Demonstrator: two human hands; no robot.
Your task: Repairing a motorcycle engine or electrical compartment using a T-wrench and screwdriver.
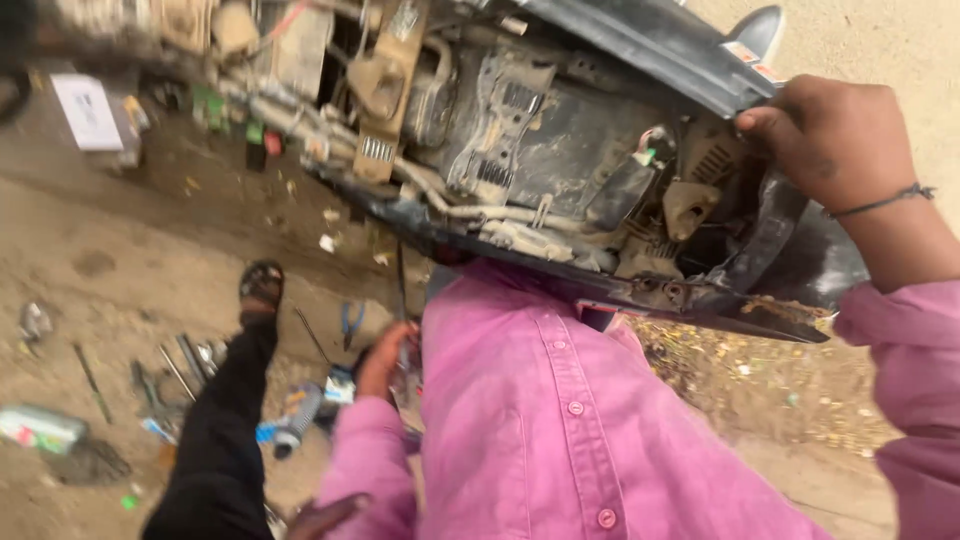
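Note:
A scooter with its covers off (540, 150) fills the top of the view, showing a dusty frame, wiring and brackets. My right hand (835, 135) grips the edge of its black rear body panel (660, 45) at the upper right; a thin black band circles that wrist. My left hand (385, 360) hangs low beside my pink shirt, just under the scooter's lower edge. It is blurred and partly hidden by the shirt, with something pale next to the fingers. I cannot tell whether it holds anything.
Loose tools, among them blue-handled pliers (350, 322) and metal rods (180, 365), lie on the dirt ground at the left with a spray can (295, 420). A black-trousered leg in a sandal (262, 290) stretches there. Another hand (325, 515) shows at the bottom edge.

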